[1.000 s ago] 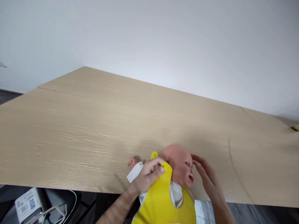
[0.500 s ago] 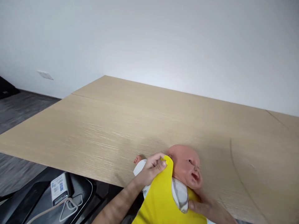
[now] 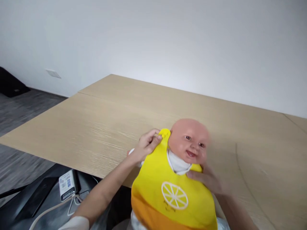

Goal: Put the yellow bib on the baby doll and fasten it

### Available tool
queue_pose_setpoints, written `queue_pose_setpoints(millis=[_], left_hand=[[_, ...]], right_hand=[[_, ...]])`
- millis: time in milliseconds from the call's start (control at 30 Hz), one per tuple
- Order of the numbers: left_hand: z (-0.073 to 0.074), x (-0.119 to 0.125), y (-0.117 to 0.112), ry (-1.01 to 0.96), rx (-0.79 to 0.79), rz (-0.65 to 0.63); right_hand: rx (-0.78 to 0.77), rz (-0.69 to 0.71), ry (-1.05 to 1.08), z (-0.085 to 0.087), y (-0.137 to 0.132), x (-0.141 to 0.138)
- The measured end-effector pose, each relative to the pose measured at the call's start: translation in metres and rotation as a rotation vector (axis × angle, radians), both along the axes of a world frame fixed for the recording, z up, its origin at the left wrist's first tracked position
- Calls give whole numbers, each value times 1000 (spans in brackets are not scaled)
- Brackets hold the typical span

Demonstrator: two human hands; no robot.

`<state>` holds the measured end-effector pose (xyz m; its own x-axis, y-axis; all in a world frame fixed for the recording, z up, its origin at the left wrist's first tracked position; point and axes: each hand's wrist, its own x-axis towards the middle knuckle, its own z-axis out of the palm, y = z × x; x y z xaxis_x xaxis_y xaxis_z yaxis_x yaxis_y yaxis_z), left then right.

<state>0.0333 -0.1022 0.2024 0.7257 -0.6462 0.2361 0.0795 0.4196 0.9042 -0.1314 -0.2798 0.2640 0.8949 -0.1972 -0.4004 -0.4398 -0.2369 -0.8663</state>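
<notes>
A baby doll [image 3: 190, 137] in white clothing is propped at the table's near edge. Over its chest lies a yellow bib [image 3: 153, 172] with a white citrus-slice print and an orange lower part. My left hand [image 3: 148, 143] pinches the bib's strap end, beside the doll's head on the left. My right hand [image 3: 208, 179] is at the bib's other side, below the doll's chin, thumb lying over the yellow edge. Its remaining fingers are hidden behind the doll's head and bib, and the hand is slightly blurred.
The wooden table [image 3: 115, 118] reaches back to a white wall [image 3: 168, 48]. At the lower left, a power bank [image 3: 68, 185] with a cable and a dark phone-like slab [image 3: 37, 196] rest on a black surface. A wall socket [image 3: 53, 73] is at the left.
The doll and bib have moved up in view, with the doll's head turned more towards me. The bib's citrus print has come into view. Both hands have moved up with the bib.
</notes>
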Motion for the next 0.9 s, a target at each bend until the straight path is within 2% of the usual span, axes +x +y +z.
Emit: queue_pose_setpoints(millis=[100, 167, 233, 333, 467, 667, 900], left_hand=[[-3, 28, -10, -93, -6, 57], [-8, 42, -16, -144, 13, 82], [-12, 53, -21, -174, 30, 104], [-18, 64, -27, -193, 61, 105], [-23, 78, -36, -261, 117, 127], [-35, 98, -54, -391, 177, 230], [-51, 111, -72, -409, 215, 294]], right_hand=[[-202, 24, -9, 10, -7, 29], [-405, 90, -46, 17, -11, 47], [-584, 149, -67, 23, -13, 61], [-744, 213, -59, 28, -17, 77], [-848, 222, -26, 29, -23, 91], [-862, 241, -48, 28, -35, 111], [-928, 280, -27, 14, -57, 133]])
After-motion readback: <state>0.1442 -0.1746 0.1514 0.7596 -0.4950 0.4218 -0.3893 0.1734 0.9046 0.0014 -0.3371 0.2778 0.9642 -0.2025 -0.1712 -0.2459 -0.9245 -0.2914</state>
